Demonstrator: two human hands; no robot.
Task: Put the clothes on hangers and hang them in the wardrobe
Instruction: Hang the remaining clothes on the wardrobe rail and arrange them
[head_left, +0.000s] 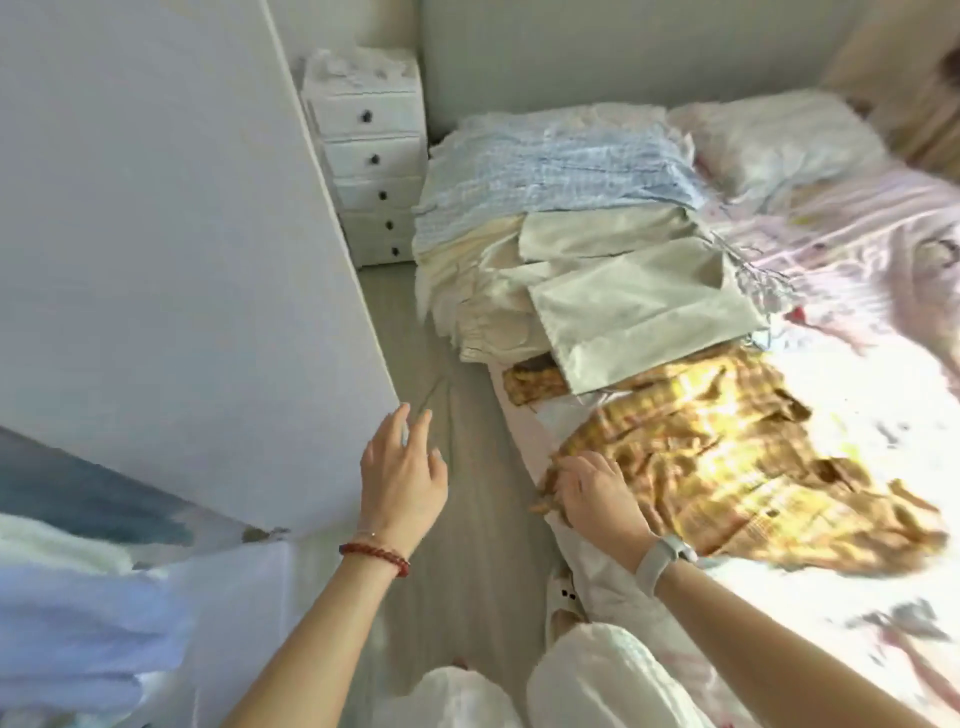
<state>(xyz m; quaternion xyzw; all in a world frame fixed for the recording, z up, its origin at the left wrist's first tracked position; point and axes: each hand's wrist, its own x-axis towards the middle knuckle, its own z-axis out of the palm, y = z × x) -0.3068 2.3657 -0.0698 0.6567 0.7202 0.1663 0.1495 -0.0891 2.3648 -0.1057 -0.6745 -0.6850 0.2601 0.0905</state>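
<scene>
A yellow-brown plaid garment (727, 467) lies spread on the bed (857, 597) in bright sunlight. My right hand (592, 491) rests on its near-left edge with the fingers curled into the cloth. My left hand (402, 467) hovers open over the floor, fingers spread, just beside the lower corner of the white wardrobe door (171, 270). Further up the bed lies a pile of clothes: pale green-grey pieces (639, 306), cream pieces (483, 291) and a light blue checked piece (550, 176). No hanger is in view.
A white chest of drawers (369, 156) stands at the far end of the narrow floor strip (457, 545) between wardrobe and bed. White and blue clothes (78, 597) hang at the lower left. A pillow (779, 140) lies at the bed's head.
</scene>
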